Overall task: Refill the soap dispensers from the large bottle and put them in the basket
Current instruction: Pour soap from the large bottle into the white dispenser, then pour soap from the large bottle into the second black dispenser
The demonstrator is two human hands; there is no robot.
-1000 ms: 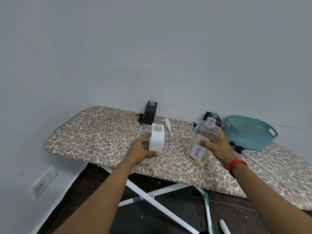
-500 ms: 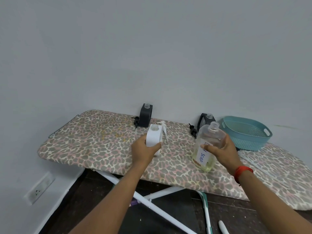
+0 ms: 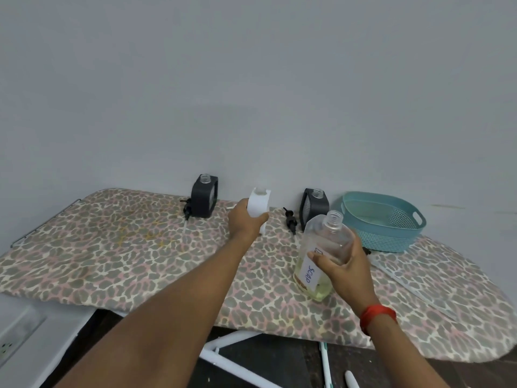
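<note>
Head view, the only one.

Your left hand (image 3: pixel 246 222) is wrapped round the white dispenser (image 3: pixel 258 207), fingers curled on its body. It sits tilted at the far edge of the ironing board (image 3: pixel 112 247), between the two black dispensers (image 3: pixel 204 196) (image 3: pixel 313 208). I can't tell if its base touches the cover.

Your right hand (image 3: pixel 347 264) grips the large bottle (image 3: pixel 321 253) round the shoulder. It's uncapped and leaning, with the soap pooled low at the near end. The basket (image 3: pixel 383 239) is far right and holds no dispenser yet.

Risks, as I judge them:
- The dispenser neck is narrow and the bottle mouth wide, so a fast tip will likely overshoot onto the fabric cover.
- The white dispenser is tilted with an open neck. Level it first or the fill runs out.
- A loose black pump head (image 3: pixel 290 219) lies right beside the pour path, easy to knock.
- The board is on folding legs, so leaning on it could topple the open black units.

Versus one second back:
- The white dispenser has gone from mid-board to the far side, and your grip is now fuller.
- The bottle is about where it was, still tilted.
</note>
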